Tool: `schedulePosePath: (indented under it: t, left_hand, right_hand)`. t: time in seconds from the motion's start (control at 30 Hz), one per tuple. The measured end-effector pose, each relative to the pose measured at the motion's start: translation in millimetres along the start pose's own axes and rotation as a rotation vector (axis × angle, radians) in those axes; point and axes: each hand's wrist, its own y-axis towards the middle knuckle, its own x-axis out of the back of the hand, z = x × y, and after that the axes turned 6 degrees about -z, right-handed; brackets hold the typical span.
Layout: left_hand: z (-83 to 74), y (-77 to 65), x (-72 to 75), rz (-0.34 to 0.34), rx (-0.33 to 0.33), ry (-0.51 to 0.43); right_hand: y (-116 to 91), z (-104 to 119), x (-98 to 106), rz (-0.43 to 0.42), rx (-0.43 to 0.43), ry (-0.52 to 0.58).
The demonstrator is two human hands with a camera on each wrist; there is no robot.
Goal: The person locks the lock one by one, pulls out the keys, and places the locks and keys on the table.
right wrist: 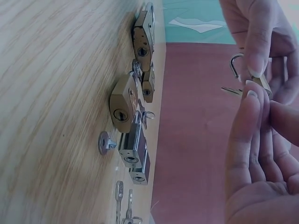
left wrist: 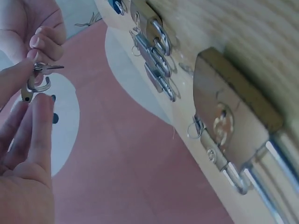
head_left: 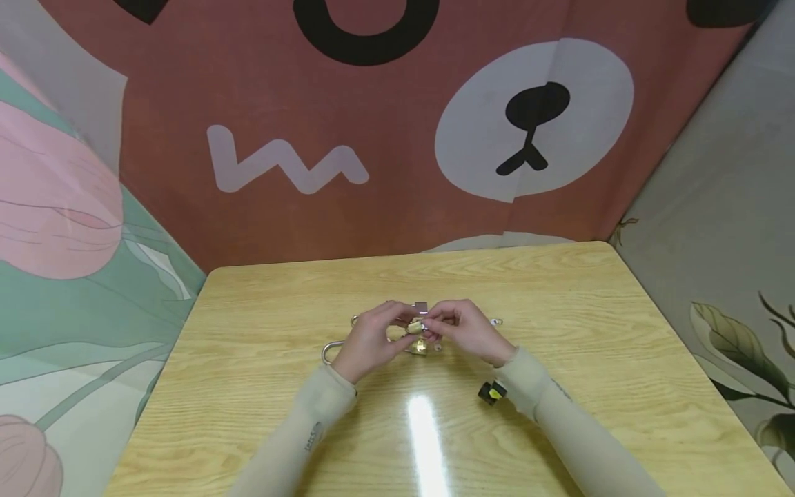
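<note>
In the head view, my left hand and right hand meet above the middle of the table. Between thumb and fingers, my left hand holds a small brass padlock, its shackle swung open. Curled fingertips of my right hand pinch a small key close against the lock's body; fingers partly hide where the two meet. In the left wrist view, the key points out beside the hooked shackle. Below the hands, a brass padlock lies on the table.
A large brass padlock and a smaller one lie on the left. Silver padlocks sit near the middle brass one. Loose keys lie to the right on the wooden table. A black-and-yellow object is beside the right cuff.
</note>
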Motion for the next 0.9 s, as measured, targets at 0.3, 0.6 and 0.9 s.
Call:
schedulePosePath:
  t: [0.3,0.6,0.9]
  left_hand:
    - [1.3,-2.8,-6.3,0.028,0.141,-0.045]
    - [1.7,-3.7,-7.3,0.008,0.209,-0.082]
    - [3.8,-7.4,-9.2,0.035,0.306,-0.214]
  right_hand:
    - [-1,0,0,-0.022,-0.009,-0.015]
    - [0,-8,-1,0.034,0.048,-0.055]
    - [-2,-2,2,-0.083,0.086,-0.182]
